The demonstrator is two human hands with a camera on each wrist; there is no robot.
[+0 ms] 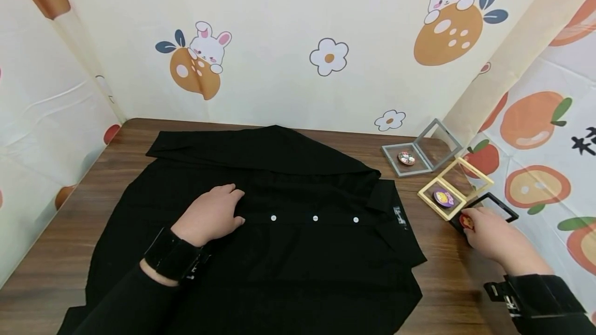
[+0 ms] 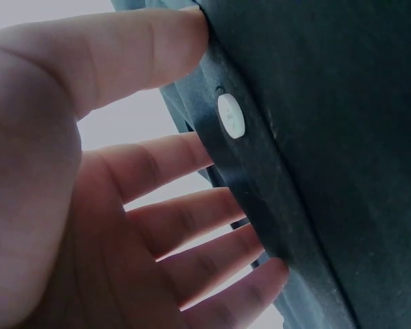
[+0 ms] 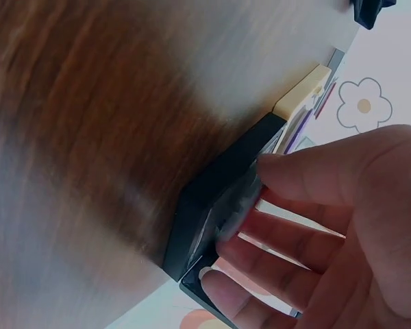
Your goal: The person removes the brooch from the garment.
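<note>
A black shirt (image 1: 288, 262) with white buttons is spread face up on the wooden table. My left hand (image 1: 211, 215) rests on it beside the button placket, fingers loosely extended. In the left wrist view those fingertips touch the placket's edge near a white button (image 2: 231, 116). At the far right, my right hand (image 1: 498, 237) is at an open black frame case (image 3: 219, 171). Its thumb and fingers pinch a round red badge (image 1: 466, 222) at the case. The hand covers part of the badge and case.
Beside the black case stands an open yellow case (image 1: 430, 207) holding a purple-and-yellow badge (image 1: 443, 198). Behind it is an open grey case (image 1: 390, 162) with a multicoloured badge (image 1: 406, 158). Printed cloth (image 1: 279, 14) walls the table's back and sides.
</note>
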